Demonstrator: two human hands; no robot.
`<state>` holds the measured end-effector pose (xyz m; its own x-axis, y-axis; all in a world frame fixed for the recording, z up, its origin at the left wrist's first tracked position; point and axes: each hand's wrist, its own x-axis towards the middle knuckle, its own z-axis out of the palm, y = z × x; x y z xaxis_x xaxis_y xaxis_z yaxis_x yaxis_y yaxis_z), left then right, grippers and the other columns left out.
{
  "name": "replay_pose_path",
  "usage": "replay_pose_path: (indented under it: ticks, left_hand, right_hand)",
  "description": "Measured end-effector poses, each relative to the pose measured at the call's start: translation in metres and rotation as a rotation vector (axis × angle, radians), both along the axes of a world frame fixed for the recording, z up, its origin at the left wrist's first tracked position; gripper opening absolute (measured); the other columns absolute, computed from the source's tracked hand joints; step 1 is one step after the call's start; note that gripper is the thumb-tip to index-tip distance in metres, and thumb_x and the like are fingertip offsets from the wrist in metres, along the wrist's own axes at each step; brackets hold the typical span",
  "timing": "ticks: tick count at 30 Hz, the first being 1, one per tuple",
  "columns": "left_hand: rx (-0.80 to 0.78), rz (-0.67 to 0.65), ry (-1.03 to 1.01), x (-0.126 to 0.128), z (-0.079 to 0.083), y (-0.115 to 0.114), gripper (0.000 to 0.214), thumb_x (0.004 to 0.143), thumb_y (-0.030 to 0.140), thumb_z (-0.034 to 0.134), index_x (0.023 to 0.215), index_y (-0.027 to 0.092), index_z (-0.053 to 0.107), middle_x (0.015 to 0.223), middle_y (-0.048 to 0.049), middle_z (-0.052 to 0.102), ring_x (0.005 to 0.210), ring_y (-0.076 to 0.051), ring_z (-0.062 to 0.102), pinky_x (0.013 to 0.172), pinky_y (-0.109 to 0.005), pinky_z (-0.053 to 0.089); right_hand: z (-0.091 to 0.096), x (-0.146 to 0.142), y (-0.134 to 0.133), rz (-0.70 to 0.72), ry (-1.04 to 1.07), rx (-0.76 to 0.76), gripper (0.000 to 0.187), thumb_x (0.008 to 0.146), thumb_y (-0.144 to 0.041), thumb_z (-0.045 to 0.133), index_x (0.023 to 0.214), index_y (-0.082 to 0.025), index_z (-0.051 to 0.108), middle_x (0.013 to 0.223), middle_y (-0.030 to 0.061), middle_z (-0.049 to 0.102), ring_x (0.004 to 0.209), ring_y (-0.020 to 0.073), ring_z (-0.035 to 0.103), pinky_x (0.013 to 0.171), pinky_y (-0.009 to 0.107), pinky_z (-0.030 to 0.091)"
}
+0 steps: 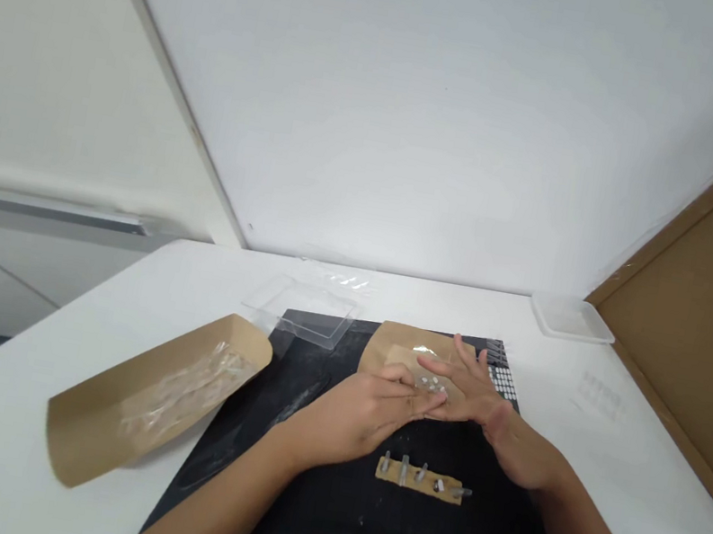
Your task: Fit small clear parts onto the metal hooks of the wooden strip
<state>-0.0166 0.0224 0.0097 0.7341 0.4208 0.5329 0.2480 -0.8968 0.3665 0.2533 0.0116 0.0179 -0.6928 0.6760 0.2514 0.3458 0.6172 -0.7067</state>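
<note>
My right hand (469,391) lies palm up and open over a black mat (318,498), with several small clear pieces (431,382) resting in the palm. My left hand (367,406) reaches across to it, fingertips pinched together at those pieces. Behind both hands sits a brown paper tray (395,342). In front of them lies a small cardboard strip (420,478) with several small metal-and-clear pieces standing on it.
A long brown paper tray (150,396) holding clear plastic lies at the left. A clear plastic lid (305,309) and a white tray (570,319) sit farther back. A grid of small white pieces (502,380) sits right of the hands. A cardboard panel (708,326) stands at right.
</note>
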Motion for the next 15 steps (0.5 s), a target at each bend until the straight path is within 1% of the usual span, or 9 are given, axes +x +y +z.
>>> replay_pose_path:
  ticks: [2,4,7,9,12,15]
  left_hand:
    - [0.021,0.012,-0.059,0.002,-0.005,0.000,0.052,0.110,0.017,0.050,0.160,0.031,0.047,0.112,-0.0032,0.082,0.102,-0.022,0.072,0.088,-0.039,0.065]
    - [0.061,0.037,-0.141,0.004,-0.011,0.000,0.047,0.107,0.019,0.058,0.153,0.030,0.056,0.110,-0.0022,0.083,0.100,-0.022,0.073,0.087,-0.040,0.065]
    - [0.101,0.060,-0.226,0.006,-0.015,0.002,0.042,0.103,0.019,0.067,0.144,0.027,0.065,0.110,-0.0022,0.083,0.101,-0.022,0.074,0.089,-0.042,0.066]
    - [0.111,0.054,-0.236,0.006,-0.014,0.003,0.044,0.102,0.018,0.068,0.144,0.026,0.065,0.108,-0.0020,0.084,0.098,-0.021,0.074,0.089,-0.041,0.066]
    - [0.136,0.027,-0.198,0.003,-0.010,0.005,0.047,0.102,0.017,0.069,0.147,0.025,0.063,0.102,-0.0023,0.084,0.095,-0.020,0.074,0.087,-0.038,0.065]
    - [0.138,0.001,-0.158,0.000,-0.007,0.006,0.052,0.103,0.016,0.066,0.153,0.027,0.057,0.102,-0.0029,0.084,0.090,-0.018,0.075,0.088,-0.039,0.064]
  right_hand:
    - [-0.001,-0.001,0.001,0.001,0.007,-0.004,0.084,0.103,-0.071,-0.004,0.140,-0.047,0.068,0.171,-0.0113,0.038,0.167,0.0284,0.001,0.131,0.067,-0.008]
    - [-0.001,-0.004,0.001,0.008,0.030,0.006,0.089,0.102,-0.071,-0.007,0.138,-0.045,0.070,0.170,-0.0101,0.039,0.167,0.0293,0.003,0.131,0.068,-0.009]
    - [-0.002,-0.009,0.001,0.027,0.063,0.028,0.088,0.102,-0.072,-0.006,0.137,-0.046,0.070,0.170,-0.0112,0.039,0.167,0.0296,0.001,0.130,0.068,-0.011]
    - [-0.003,-0.011,0.000,0.028,0.057,0.033,0.083,0.103,-0.071,-0.002,0.138,-0.046,0.069,0.170,-0.0122,0.039,0.167,0.0288,-0.002,0.131,0.067,-0.011]
    - [-0.005,-0.010,-0.001,0.031,0.051,0.028,0.076,0.106,-0.069,0.003,0.141,-0.046,0.067,0.171,-0.0120,0.038,0.167,0.0278,-0.006,0.131,0.066,-0.014]
    - [-0.006,-0.006,-0.001,0.049,0.046,0.034,0.072,0.108,-0.067,0.006,0.140,-0.046,0.067,0.171,-0.0125,0.037,0.167,0.0277,-0.006,0.131,0.064,-0.014]
